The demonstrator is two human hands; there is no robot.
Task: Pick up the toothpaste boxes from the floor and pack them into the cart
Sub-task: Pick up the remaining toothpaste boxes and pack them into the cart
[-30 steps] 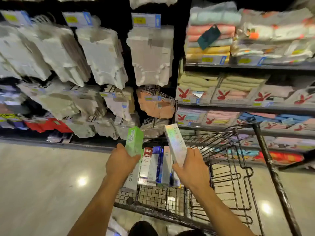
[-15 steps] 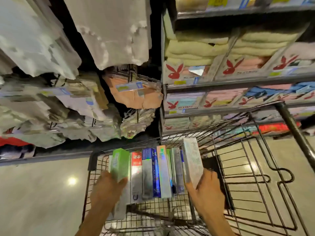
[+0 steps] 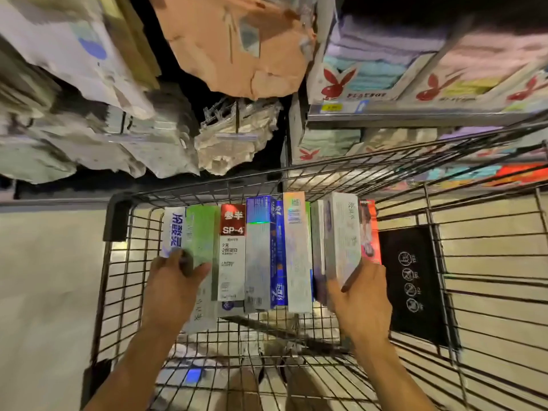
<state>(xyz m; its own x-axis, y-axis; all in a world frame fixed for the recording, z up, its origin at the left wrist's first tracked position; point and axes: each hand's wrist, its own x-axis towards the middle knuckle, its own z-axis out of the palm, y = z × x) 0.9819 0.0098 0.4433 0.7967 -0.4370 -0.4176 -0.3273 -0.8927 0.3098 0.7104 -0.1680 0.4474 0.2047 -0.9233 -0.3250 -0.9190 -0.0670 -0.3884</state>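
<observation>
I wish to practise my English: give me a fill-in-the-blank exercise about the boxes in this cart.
The left hand grips a ____ box in the cart.
The box marked SP-4 has a ____ top.
The right hand grips a white box just ____ of the orange box.
Missing words: green; red; left.

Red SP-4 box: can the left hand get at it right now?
Likely yes once freed: the left hand grips the green box right beside the red SP-4 box, whose upper face lies uncovered.
</observation>
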